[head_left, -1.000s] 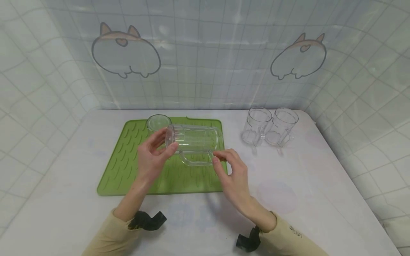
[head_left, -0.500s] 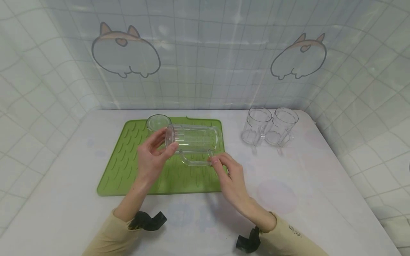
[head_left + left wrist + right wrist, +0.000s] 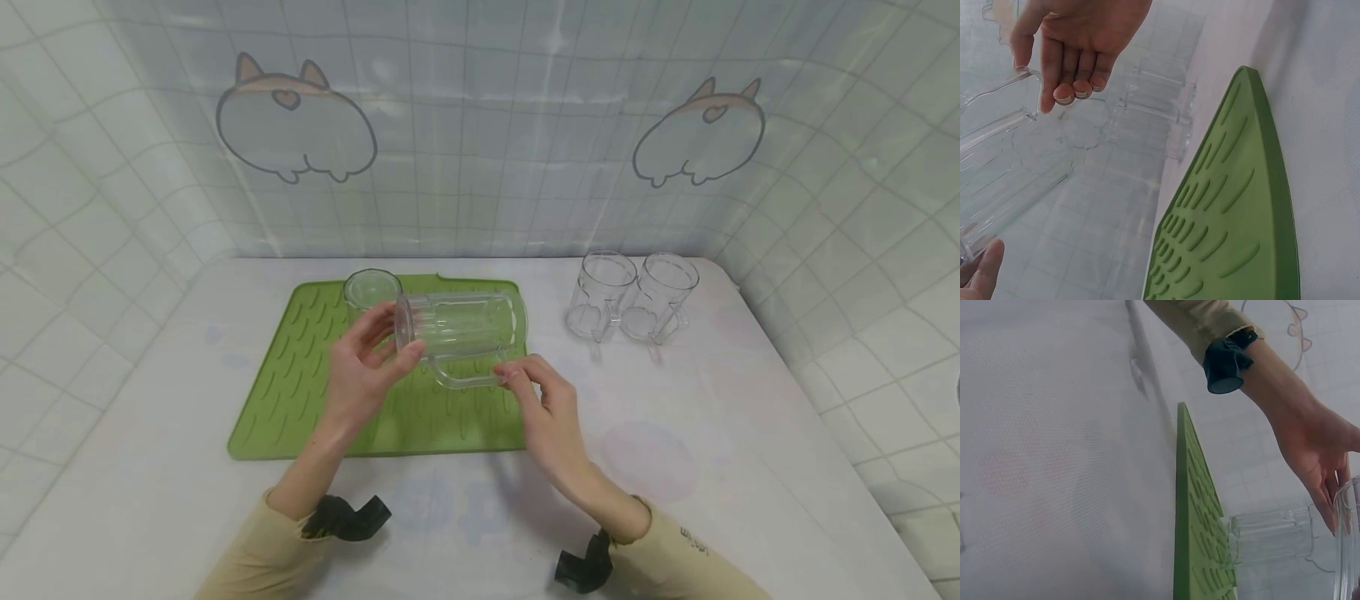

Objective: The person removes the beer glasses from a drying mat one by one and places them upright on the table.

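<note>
A clear glass mug (image 3: 468, 321) lies sideways in the air above the green ridged mat (image 3: 450, 425), its handle (image 3: 467, 382) turned toward me. My left hand (image 3: 362, 371) grips the mug's left end, thumb on the near side. With thumb and index finger, my right hand (image 3: 553, 417) pinches the right part of the handle. The left wrist view has my right hand (image 3: 1088, 37) at the handle, its other fingers loosely extended. In the right wrist view my left hand (image 3: 1316, 444) shows beyond the mug (image 3: 1344, 544), which is cut off at the edge.
Another clear glass (image 3: 372, 287) stands on the mat's back left, partly behind my left hand. Two glass mugs (image 3: 600, 292) stand side by side on the white table (image 3: 675, 417) at the back right. Tile-patterned sheeting (image 3: 480, 167) encloses the back and sides.
My right hand's fingers have closed on the mug's handle. The mug and both hands have shifted slightly to the right in the last half second.
</note>
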`<state>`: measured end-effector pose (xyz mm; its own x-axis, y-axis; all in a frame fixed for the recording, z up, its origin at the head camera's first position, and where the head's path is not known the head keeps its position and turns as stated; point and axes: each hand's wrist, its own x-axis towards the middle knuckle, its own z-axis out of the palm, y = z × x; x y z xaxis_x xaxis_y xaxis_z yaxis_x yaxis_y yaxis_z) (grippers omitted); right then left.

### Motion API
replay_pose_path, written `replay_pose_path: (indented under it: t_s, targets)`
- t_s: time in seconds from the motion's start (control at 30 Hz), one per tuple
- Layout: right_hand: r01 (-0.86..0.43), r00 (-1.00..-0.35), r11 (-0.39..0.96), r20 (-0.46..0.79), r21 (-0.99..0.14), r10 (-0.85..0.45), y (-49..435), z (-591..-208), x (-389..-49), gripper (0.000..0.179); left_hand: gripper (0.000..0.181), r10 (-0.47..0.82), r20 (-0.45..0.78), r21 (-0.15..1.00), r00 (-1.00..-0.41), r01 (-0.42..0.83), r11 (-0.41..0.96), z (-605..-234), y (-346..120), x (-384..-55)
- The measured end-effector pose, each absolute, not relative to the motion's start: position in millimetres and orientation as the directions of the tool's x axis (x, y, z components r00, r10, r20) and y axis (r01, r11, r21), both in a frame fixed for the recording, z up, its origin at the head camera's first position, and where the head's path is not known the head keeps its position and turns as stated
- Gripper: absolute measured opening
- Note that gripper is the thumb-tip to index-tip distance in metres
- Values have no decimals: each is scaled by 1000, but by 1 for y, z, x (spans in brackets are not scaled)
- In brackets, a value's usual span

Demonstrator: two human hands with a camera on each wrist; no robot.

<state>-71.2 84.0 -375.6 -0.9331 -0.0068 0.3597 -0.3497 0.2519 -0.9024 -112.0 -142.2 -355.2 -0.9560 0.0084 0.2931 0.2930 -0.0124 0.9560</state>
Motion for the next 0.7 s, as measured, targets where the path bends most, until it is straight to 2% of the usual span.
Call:
replay_pose_path:
  t_s: [0.7]
  targets:
    - [-323,-939,194,339,-926,59,91,-368,-76,25,58,109,253,959,-961,264,101,-357,-144,-111]
